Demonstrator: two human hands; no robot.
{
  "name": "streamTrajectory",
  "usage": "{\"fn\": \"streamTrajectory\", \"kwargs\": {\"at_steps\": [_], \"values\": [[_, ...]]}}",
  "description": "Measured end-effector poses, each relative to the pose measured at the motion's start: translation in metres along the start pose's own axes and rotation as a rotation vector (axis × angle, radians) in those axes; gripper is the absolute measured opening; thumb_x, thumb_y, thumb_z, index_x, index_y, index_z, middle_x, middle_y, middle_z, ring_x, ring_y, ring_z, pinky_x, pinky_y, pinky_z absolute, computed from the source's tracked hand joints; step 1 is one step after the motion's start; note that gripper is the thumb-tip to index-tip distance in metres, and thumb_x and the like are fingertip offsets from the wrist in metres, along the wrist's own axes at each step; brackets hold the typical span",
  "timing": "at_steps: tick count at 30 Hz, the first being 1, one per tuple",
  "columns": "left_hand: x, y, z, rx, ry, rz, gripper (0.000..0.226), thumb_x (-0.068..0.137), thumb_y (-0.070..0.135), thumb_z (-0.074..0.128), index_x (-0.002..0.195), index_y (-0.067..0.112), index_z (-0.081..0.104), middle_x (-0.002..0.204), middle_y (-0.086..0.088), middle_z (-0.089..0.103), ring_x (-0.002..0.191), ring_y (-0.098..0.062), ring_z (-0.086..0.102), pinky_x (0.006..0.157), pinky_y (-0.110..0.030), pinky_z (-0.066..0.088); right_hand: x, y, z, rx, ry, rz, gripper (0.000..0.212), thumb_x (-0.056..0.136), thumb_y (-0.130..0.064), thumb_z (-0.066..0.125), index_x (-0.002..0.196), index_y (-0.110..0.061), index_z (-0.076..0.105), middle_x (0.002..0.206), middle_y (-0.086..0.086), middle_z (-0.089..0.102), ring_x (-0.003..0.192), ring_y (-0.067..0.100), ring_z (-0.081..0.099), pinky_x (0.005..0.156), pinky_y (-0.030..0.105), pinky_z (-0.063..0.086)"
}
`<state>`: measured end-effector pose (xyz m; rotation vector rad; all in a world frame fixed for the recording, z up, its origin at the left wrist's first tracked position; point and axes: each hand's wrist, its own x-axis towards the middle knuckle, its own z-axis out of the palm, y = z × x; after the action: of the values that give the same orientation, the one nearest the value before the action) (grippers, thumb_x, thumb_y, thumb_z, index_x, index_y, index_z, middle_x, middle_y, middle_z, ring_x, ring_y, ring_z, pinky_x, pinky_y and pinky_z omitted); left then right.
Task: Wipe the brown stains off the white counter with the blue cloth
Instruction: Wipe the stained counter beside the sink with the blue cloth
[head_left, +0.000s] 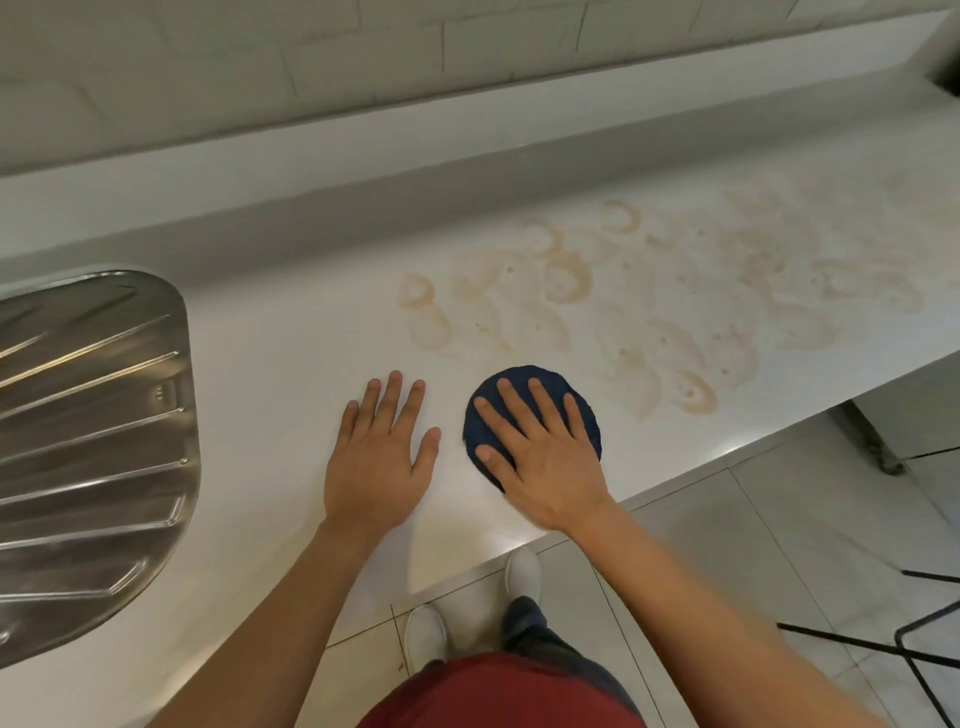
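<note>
Blue cloth flat under the right hand, fingers spread —
light strokes may just smear the brown stains.

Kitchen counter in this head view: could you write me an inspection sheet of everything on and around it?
Surface: white counter, bare on the left and stained on the right.
Job's things: brown stains, rings and smears across the right part, not yet wiped; blue cloth lies flat near the front edge, just short of them.
Clutter: nothing loose seen; a steel drainboard sits at the left.
Grips: left hand lies flat on bare counter, fingers straight; right hand presses flat on the cloth, fingers spread.
Cables: nothing seen.
Surroundings: tiled wall behind, tiled floor below, thin black frame at the lower right.
</note>
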<state>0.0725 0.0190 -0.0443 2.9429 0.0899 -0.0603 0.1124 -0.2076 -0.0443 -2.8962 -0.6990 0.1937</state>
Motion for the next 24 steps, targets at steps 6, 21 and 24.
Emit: {"fn": "streamTrajectory", "kwargs": {"at_steps": [6,21,24], "values": [[0.0,-0.001,-0.004,-0.064,0.013,0.029,0.066,0.103,0.057,0.022,0.161,0.025,0.021,0.168,-0.002,0.014,0.156,-0.022,0.009,0.126,-0.043,0.011,0.031,0.053,-0.02,0.034,-0.052,0.04,0.06,0.097,-0.072,0.005,0.154,-0.052,-0.001,0.167,-0.013,-0.003,0.153,0.021,-0.011,0.121,0.053,-0.01],[0.038,-0.011,-0.005,-0.019,0.031,-0.202,0.078,0.099,0.064,0.013,0.163,0.018,0.01,0.17,-0.002,0.005,0.156,-0.02,0.001,0.126,-0.041,0.005,0.043,0.069,-0.025,0.007,-0.078,-0.176,0.054,0.102,-0.062,0.0,0.155,-0.051,0.002,0.167,-0.014,-0.001,0.154,0.02,-0.008,0.121,0.052,-0.007],[0.039,-0.011,-0.004,-0.014,0.037,-0.192,0.078,0.1,0.064,0.014,0.163,0.018,0.01,0.17,-0.002,0.005,0.156,-0.02,0.001,0.126,-0.041,0.005,0.078,0.07,-0.032,0.02,-0.1,-0.075,0.055,0.101,-0.063,-0.001,0.154,-0.051,-0.002,0.167,-0.012,-0.006,0.153,0.021,-0.013,0.121,0.053,-0.01]]}}
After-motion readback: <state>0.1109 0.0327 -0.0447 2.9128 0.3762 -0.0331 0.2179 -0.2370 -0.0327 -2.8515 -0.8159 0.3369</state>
